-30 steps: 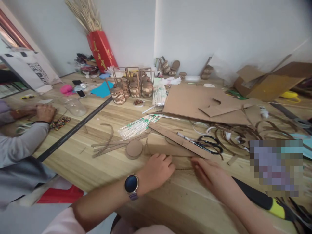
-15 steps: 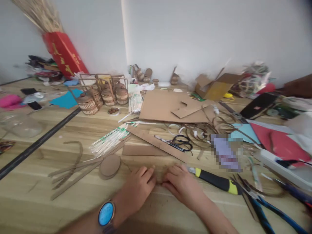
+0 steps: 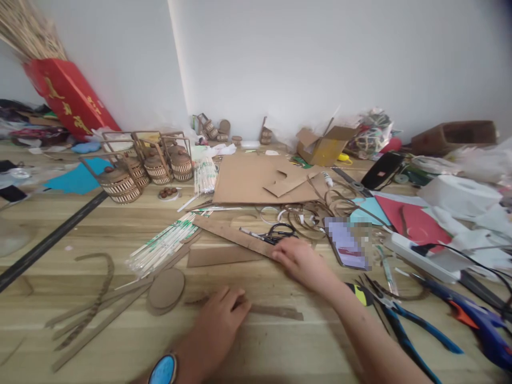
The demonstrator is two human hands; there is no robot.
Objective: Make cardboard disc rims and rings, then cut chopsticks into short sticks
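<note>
My left hand [image 3: 224,320], wearing a watch, rests on the table with its fingers curled down over a thin brown strip [image 3: 276,311]. The strip's two ends stick out on either side of the fingers. Farther out, my right hand [image 3: 302,264] has its fingers closed at the near end of a long cardboard strip [image 3: 232,234]. Just beyond those fingers lie black-handled scissors [image 3: 282,230], partly under the strip. Two cardboard discs [image 3: 167,288] lie left of my left hand. My right forearm covers most of a yellow-and-black utility knife [image 3: 362,293].
Pliers [image 3: 394,314], a glue gun [image 3: 472,314], a power strip [image 3: 424,256] and a phone [image 3: 346,242] lie to the right. Bundled sticks [image 3: 168,237] and loose strips are on the left. Small lidded baskets [image 3: 122,184] and a cardboard sheet [image 3: 244,176] stand behind.
My right hand has moved away from my left, forward to the cardboard strip. More of the brown strip under my left hand now shows. The view has turned right.
</note>
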